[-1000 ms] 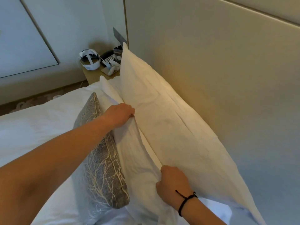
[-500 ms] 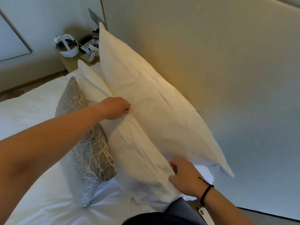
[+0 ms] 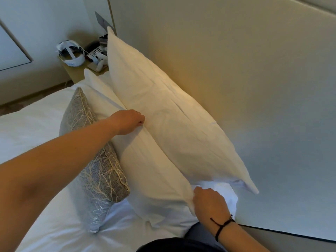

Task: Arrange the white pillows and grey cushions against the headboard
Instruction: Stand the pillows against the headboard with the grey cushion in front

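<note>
**Front pillow held at both ends, ready to square against the back one**

Two hands on the front white fabric pillow (image 3: pixel 152 171), which stands on edge on the white-sheeted bed (image 3: pixel 32 128). Left hand (image 3: pixel 130 120) curled over the pillow's top edge partway along, fingers tucked into the seam where it meets the taller white pillow (image 3: pixel 163 113) behind; exact finger wrap hidden, but a grip on the fabric by the look of it. Right hand (image 3: pixel 209 200), with a black cord bracelet at the wrist, pinching the near lower corner of the same front pillow.

Taller pillow propped nearly upright, touching the padded beige headboard (image 3: pixel 236 70). Front pillow leaning on it, face to face. Grey woven cushion with a pale branch pattern (image 3: pixel 98 168) standing on edge just in front, touching the front pillow.

Key relation: long axis of the front pillow running away from the viewer, parallel to the headboard, left hand at its far upper edge, right hand at its near end and closer to the body. Headboard to the right of both hands, so probably a push or tug rightward to seat the pillow flush.

Beyond the pillows, a wooden bedside bench (image 3: pixel 76 71) with a white headset (image 3: pixel 71 53) and small devices.
</note>
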Motion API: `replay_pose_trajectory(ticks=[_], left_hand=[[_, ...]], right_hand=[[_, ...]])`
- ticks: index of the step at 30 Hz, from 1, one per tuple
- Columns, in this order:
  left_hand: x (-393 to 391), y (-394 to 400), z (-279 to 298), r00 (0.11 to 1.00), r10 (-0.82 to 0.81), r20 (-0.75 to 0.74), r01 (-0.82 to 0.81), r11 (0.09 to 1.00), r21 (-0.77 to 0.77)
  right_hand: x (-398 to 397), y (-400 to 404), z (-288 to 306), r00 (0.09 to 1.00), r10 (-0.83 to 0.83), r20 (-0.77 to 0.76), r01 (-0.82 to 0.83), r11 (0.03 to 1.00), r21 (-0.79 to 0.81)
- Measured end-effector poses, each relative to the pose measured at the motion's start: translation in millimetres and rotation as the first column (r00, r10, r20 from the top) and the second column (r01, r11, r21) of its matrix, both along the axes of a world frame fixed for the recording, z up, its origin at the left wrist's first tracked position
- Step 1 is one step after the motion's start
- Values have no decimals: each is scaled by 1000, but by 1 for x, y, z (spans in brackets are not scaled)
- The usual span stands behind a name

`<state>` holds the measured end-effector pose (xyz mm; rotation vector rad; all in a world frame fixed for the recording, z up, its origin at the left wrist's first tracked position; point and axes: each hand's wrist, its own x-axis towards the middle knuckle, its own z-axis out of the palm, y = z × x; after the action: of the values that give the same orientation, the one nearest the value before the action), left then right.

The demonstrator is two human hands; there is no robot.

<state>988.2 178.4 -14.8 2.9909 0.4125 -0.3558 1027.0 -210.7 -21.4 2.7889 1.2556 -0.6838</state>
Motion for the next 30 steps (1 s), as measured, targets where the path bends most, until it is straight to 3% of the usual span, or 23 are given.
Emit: replay_pose_trajectory(ticks=[2,4,6,11,19,25,27,30], left_hand=[[0,-2,-5,1000,26,18,-26,999,29],[0,-3,-9,998,42,51,-44,998,42],[1,-3,-13,995,52,81,-55,997,45],[3,0,-16,987,41,158,-42,999,4],[0,31,-18,988,39,150,-29,997,-70],[-5,96,-11,997,50,-55,-38,978,204],[-2,117,-6,992,109,-60,-88,954,286],[3,149,-1,967,253,-1,-244,932,270]], right_hand=[[-6,13,8,996,67,56,-68,997,26],[-9,26,15,987,122,108,-140,975,173],[-9,45,20,978,199,56,-206,939,276],[8,121,22,975,214,-59,-164,875,456],[27,228,4,954,244,-175,-189,941,279],[35,286,-4,936,279,-214,-221,939,262],[36,304,-5,931,305,-200,-247,931,268],[41,325,-2,929,336,-156,-291,923,252]])
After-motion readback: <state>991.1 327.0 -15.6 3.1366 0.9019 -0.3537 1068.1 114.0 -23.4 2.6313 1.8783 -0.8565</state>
